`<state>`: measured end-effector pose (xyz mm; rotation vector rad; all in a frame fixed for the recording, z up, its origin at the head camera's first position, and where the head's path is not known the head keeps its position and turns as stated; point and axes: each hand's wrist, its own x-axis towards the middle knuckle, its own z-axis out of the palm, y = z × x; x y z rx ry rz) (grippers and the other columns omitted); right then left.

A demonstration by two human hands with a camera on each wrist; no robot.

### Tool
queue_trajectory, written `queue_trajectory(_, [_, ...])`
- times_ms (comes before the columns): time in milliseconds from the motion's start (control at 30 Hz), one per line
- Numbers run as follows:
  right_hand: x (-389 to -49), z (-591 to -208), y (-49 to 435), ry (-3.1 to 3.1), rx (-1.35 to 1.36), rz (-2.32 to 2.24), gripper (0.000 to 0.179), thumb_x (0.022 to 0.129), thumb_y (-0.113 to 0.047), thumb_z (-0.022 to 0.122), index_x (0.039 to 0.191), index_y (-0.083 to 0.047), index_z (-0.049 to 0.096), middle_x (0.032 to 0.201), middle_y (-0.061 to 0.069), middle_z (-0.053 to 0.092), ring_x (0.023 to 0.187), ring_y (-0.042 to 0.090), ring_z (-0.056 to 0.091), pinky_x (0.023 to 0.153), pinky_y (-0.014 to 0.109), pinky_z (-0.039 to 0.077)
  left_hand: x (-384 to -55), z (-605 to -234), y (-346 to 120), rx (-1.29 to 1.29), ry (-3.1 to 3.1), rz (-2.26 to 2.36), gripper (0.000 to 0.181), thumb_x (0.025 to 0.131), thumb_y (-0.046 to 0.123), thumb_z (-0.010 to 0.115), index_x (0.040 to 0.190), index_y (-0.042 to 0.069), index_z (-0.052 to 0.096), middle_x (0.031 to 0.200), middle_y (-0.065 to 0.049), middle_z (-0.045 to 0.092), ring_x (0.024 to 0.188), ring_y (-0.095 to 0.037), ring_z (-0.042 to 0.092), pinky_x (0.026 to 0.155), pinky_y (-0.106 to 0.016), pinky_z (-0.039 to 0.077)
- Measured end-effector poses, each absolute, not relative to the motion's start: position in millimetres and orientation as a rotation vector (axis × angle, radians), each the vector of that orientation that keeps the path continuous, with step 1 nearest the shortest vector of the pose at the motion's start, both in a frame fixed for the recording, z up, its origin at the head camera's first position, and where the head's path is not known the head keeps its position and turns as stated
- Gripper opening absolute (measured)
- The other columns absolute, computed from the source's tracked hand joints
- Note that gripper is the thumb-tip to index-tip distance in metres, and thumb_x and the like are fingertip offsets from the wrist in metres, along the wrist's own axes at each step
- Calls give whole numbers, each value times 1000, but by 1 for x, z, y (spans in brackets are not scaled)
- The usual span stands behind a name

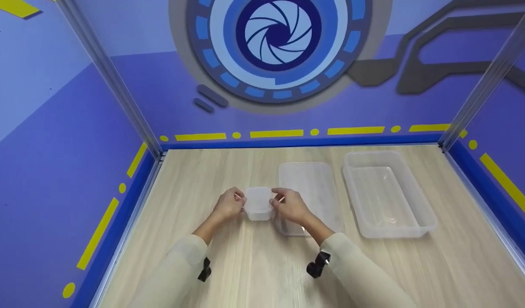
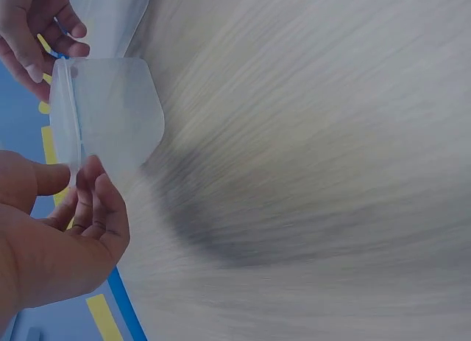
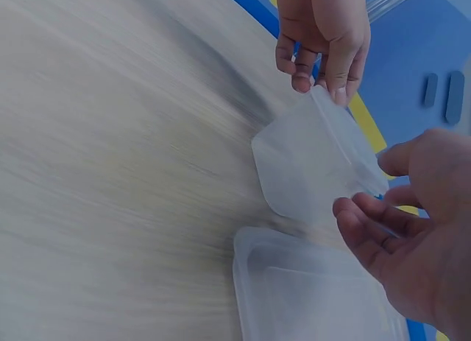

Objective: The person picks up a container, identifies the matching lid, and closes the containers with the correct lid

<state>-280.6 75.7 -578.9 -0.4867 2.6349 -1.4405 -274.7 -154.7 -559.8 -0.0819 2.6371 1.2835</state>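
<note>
A small translucent plastic food container point(image 1: 259, 204), its lid on, is upright between both hands in the head view. My left hand point(image 1: 229, 202) pinches its left side at the rim, thumb over the lid edge and fingertips point(image 2: 93, 164) below it in the left wrist view. From the right, my right hand point(image 1: 291, 206) holds the opposite side, thumb by the lid edge and curved fingers point(image 3: 360, 216) along the wall in the right wrist view. A larger, shallow translucent lid point(image 1: 315, 179) lies partly under the right hand.
A big open translucent plastic box point(image 1: 390, 192) stands at the right on the wooden table point(image 1: 194, 171). Printed panels point(image 1: 117, 94) wall in the back and sides, with metal posts point(image 1: 117, 85) at the corners. Each sleeve has a black wrist mount point(image 1: 318, 264).
</note>
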Motion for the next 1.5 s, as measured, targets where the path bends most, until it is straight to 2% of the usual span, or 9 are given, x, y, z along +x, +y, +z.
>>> queue_trajectory(233, [-281, -570, 83, 2655, -582, -1389, 41, 102, -11, 68, 137, 10, 63, 103, 13, 72, 87, 25, 71, 75, 38, 60, -274, -543, -159, -72, 2634, 1260, 26, 109, 20, 57, 125, 0, 62, 104, -12, 68, 93, -26, 71, 71, -30, 52])
queue_trajectory(500, [-282, -558, 101, 2668, -662, -1352, 40, 103, -12, 67, 136, 9, 63, 106, 14, 74, 88, 25, 72, 78, 41, 61, -269, -529, -158, 108, 2716, 1163, 45, 108, 23, 61, 143, -5, 56, 126, -21, 67, 111, -32, 66, 94, -49, 56])
queue_trajectory(633, [-282, -551, 110, 2659, -703, -1336, 40, 103, -12, 67, 137, 9, 63, 107, 14, 73, 89, 24, 73, 80, 41, 62, -263, -524, -156, 203, 2773, 1060, 50, 107, 23, 63, 148, -4, 53, 140, -26, 59, 128, -41, 60, 105, -55, 51])
queue_trajectory(767, [-281, -547, 120, 2665, -735, -1306, 42, 103, -13, 67, 139, 8, 62, 111, 16, 73, 95, 26, 73, 84, 44, 62, -258, -518, -154, 279, 2807, 970, 58, 105, 28, 66, 154, 1, 50, 148, -24, 54, 139, -41, 52, 113, -56, 45])
queue_trajectory(933, [-275, -542, 136, 2651, -807, -1273, 47, 103, -14, 68, 143, 9, 58, 120, 25, 70, 103, 34, 72, 92, 53, 59, -254, -514, -151, 341, 2832, 879, 69, 101, 36, 74, 158, 8, 47, 154, -19, 50, 142, -39, 50, 115, -56, 43])
queue_trajectory(1033, [-271, -537, 145, 2664, -846, -1231, 50, 103, -17, 69, 144, 8, 58, 123, 25, 68, 107, 36, 71, 94, 56, 58, -252, -512, -150, 365, 2853, 820, 73, 99, 38, 76, 159, 9, 47, 156, -18, 49, 142, -39, 50, 115, -56, 44])
queue_trajectory(1267, [-260, -529, 162, 2776, -870, -1086, 54, 102, -26, 71, 148, 0, 58, 132, 17, 66, 122, 38, 64, 102, 55, 54, -250, -505, -144, 467, 2890, 744, 75, 100, 43, 74, 161, 12, 44, 161, -16, 43, 147, -38, 44, 117, -56, 41])
queue_trajectory(1367, [-254, -528, 168, 2817, -875, -1021, 58, 102, -30, 72, 150, -2, 56, 137, 17, 63, 129, 38, 61, 109, 57, 49, -249, -501, -138, 498, 2892, 749, 75, 100, 45, 72, 162, 13, 43, 163, -16, 41, 149, -37, 42, 118, -56, 40])
queue_trajectory(1500, [-248, -528, 175, 2869, -870, -967, 62, 101, -34, 73, 151, -3, 56, 140, 18, 61, 131, 38, 59, 111, 58, 48, -248, -497, -129, 521, 2885, 742, 76, 101, 47, 70, 163, 15, 41, 165, -15, 39, 151, -36, 40, 119, -56, 39])
